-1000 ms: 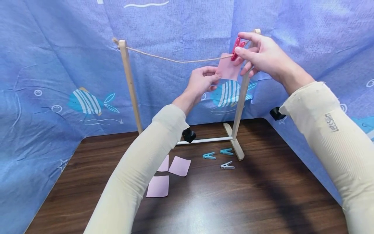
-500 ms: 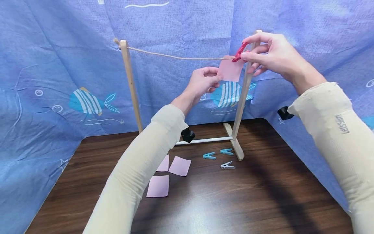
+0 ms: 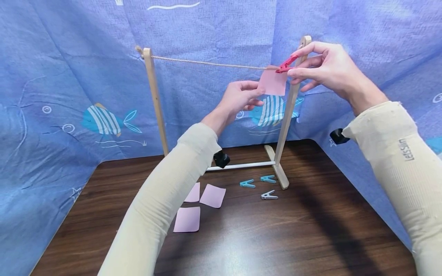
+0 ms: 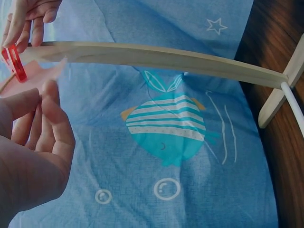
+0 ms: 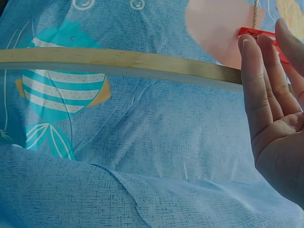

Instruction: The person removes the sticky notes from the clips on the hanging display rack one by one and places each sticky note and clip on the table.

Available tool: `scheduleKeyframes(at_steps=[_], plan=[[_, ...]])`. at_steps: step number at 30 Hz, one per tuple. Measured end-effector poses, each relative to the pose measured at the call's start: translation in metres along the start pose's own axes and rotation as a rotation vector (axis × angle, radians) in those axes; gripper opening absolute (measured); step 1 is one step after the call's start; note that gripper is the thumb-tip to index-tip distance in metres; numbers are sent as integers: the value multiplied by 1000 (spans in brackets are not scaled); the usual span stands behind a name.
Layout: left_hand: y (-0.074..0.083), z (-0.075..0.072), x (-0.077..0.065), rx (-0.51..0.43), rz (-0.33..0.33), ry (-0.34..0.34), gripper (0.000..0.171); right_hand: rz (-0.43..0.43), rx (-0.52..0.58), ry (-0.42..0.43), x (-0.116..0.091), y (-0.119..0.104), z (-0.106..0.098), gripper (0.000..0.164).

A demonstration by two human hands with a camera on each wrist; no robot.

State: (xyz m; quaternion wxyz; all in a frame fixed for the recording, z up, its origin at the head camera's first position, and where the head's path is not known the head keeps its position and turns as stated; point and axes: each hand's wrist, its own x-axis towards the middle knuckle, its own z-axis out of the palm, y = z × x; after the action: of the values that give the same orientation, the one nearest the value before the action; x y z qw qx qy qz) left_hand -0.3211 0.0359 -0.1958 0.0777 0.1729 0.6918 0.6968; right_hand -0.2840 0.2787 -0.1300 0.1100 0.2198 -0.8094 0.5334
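A square of pink paper [image 3: 272, 81] hangs at the right part of a twine line [image 3: 210, 63], its top edge at the twine. My left hand [image 3: 238, 99] pinches the paper's lower left edge between thumb and fingers. A red clothespin [image 3: 286, 64] sits at the paper's upper right corner, its tip over the paper and twine. My right hand [image 3: 333, 71] holds the clothespin's spread handles between thumb and index finger, the other fingers loosely bent. In the right wrist view, the fingers partly cover the red clothespin [image 5: 256, 33].
The twine runs between a left wooden post [image 3: 156, 99] and a right wooden post [image 3: 288, 107], joined below by a white bar [image 3: 241, 166]. Several pink paper squares [image 3: 212, 196] lie on the dark table [image 3: 276, 237]. Two blue clothespins [image 3: 247, 183] and a white clothespin [image 3: 269, 195] lie nearby.
My right hand has moved right and slightly down, and the red clothespin has tilted from upright toward the right. The twine has gone from sagging to taut. My left hand has barely moved.
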Motion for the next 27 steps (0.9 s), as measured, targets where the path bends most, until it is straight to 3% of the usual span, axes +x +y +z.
scheduleKeyframes(at_steps=[6,11,27], plan=[[1,-2,-1,-28,-49,-52,28,1,14,-2,1,1,1,37],[2,-1,-2,-25,-52,-90,28,11,33,7,2,2,0,37],[-1,-2,-2,-17,-51,-96,24,6,89,11,3,8,-2,35]])
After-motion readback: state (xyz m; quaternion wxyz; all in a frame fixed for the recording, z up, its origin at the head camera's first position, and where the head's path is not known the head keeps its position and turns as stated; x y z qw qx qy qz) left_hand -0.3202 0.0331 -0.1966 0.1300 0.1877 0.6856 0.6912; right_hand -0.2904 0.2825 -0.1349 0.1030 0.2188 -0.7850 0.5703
